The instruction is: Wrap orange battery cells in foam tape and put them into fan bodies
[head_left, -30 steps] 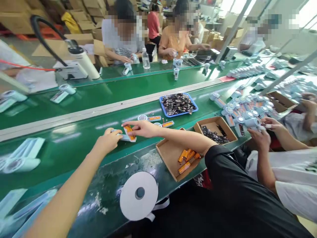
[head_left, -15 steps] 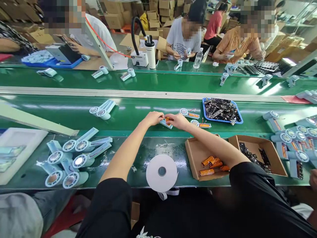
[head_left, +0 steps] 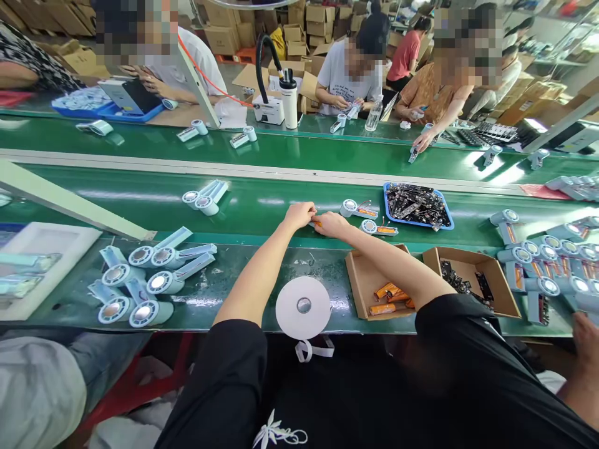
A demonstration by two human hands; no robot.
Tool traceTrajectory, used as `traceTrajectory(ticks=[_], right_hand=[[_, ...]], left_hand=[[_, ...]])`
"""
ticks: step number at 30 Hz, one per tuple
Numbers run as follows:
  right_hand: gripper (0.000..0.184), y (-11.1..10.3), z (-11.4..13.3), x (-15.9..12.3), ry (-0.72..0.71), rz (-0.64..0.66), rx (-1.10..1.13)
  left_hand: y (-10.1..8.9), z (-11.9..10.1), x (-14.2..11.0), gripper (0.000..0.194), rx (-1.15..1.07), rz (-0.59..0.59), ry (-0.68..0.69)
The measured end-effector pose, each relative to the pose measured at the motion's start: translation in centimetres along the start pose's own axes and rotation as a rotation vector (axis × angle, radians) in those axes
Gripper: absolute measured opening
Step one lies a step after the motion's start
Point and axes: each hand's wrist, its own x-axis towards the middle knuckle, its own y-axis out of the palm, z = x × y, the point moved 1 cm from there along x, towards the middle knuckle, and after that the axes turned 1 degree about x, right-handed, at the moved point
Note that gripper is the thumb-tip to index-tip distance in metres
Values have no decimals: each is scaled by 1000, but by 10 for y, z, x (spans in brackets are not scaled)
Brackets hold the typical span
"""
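Note:
My left hand [head_left: 300,215] and my right hand [head_left: 330,224] meet over the green belt, fingers closed and bent together. A bit of an orange-wrapped battery [head_left: 317,222] shows at my right fingertips. What my left fingers pinch is too small and covered to make out. Just right of my hands lie two light-blue fan housings, the rear one [head_left: 349,207] and the nearer one [head_left: 369,227], each with an orange battery and thin wires in its handle. In front of me lies a roll of white tape [head_left: 303,307] with a loose end hanging over the edge.
A cardboard box of orange batteries [head_left: 358,290] sits beneath my right forearm, beside a box of black parts [head_left: 508,293]. Behind them is a blue tray [head_left: 452,219] of circuit boards. Fan housings [head_left: 161,282] cluster left, others [head_left: 519,254] right. Co-workers sit across the belt.
My hands have drawn closer together, and the light-blue handle seen under them is now mostly covered. Across the belt, a co-worker's arm has reached out to a fan housing. The view has shifted slightly.

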Motion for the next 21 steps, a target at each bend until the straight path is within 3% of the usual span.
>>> traceTrajectory(ticks=[7, 10, 13, 15, 18, 21], right_hand=[[39, -14, 15, 5, 24, 9, 42], [43, -33, 1, -13, 37, -43, 76], [50, -50, -43, -51, 83, -118, 96], [52, -54, -84, -80, 131, -85, 95], [55, -44, -139, -115, 203, 34, 91], [65, -25, -166, -129, 251, 34, 93]], left_hand=[[0, -4, -2, 14, -11, -33, -42], [0, -8, -2, 14, -6, -32, -45], [2, -10, -1, 17, -20, -26, -40], [4, -11, 0, 20, -33, -21, -42], [6, -13, 1, 20, -45, -14, -57], [7, -17, 1, 19, -52, -13, -63]])
